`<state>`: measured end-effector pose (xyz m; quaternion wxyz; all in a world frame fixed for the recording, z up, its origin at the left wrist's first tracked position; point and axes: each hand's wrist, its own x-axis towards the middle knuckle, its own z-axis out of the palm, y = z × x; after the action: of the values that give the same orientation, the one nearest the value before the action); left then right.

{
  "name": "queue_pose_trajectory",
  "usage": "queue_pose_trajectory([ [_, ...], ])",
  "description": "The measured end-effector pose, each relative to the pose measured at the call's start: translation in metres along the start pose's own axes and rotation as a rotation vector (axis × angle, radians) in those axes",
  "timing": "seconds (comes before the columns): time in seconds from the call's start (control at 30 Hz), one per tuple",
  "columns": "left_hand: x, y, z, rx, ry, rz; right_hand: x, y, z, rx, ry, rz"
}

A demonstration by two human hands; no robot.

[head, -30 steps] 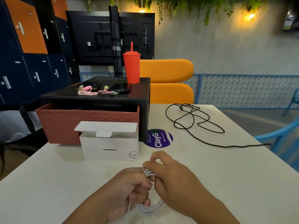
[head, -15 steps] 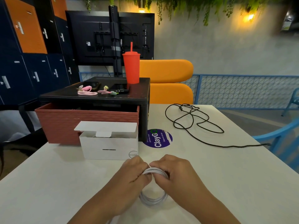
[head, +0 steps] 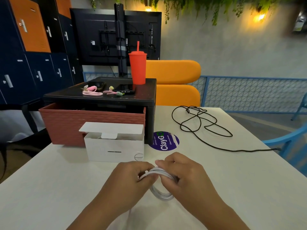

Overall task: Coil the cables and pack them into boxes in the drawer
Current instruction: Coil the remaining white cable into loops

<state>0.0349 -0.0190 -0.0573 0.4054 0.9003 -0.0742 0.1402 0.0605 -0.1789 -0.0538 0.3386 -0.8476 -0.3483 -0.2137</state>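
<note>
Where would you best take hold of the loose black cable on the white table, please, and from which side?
Pinch the thin black cable at its free end near the white table's right edge, from above and from the right. It lies flat, and that tail runs straight, clear of the tangled loops, so coiling could start there.

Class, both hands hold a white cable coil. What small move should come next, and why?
Probably wind the loose tail onto the white cable coil: the left hand and right hand both grip the coil, while the tail trails toward the person, unwound.
</note>
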Motion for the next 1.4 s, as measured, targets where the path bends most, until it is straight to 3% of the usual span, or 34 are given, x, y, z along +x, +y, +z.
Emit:
queue_pose_trajectory([
  [0.17, 0.0, 0.004, -0.005, -0.329, -0.109, -0.051, 0.004, -0.008, -0.018, 0.644, -0.06, 0.386],
  [0.3, -0.005, 0.008, -0.008, -0.635, -0.216, -0.123, 0.008, -0.013, -0.026, 0.926, -0.132, 0.504],
  [0.53, -0.006, 0.016, 0.001, -0.721, -0.134, -0.197, 0.007, -0.018, -0.014, 1.075, -0.151, 0.591],
  [0.73, -0.003, 0.016, 0.005, -0.677, -0.112, -0.127, 0.004, -0.026, 0.001, 1.077, -0.023, 0.591],
  [0.87, -0.003, 0.017, 0.01, -0.546, -0.048, -0.079, 0.002, -0.025, -0.003, 0.848, 0.065, 0.531],
  [1.0, 0.0, 0.016, 0.012, -0.362, 0.241, -0.183, -0.001, -0.016, -0.003, 0.246, 0.147, 0.276],
  [1.13, 0.0, 0.017, 0.007, -0.295, 0.439, -0.184, 0.001, -0.002, 0.004, -0.234, 0.435, 0.021],
  [1.17, -0.001, 0.018, 0.006, -0.328, 0.436, -0.195, 0.002, -0.001, 0.003, -0.292, 0.484, -0.018],
  [1.23, -0.003, 0.024, 0.003, -0.517, 0.278, -0.254, 0.003, 0.002, 0.003, -0.367, 0.519, -0.137],
  [1.3, -0.004, 0.029, 0.005, -0.75, 0.05, -0.32, 0.002, 0.001, 0.004, -0.42, 0.472, -0.292],
  [1.4, -0.004, 0.024, 0.005, -0.935, -0.05, -0.45, 0.0, -0.002, 0.011, -0.482, 0.34, -0.444],
])
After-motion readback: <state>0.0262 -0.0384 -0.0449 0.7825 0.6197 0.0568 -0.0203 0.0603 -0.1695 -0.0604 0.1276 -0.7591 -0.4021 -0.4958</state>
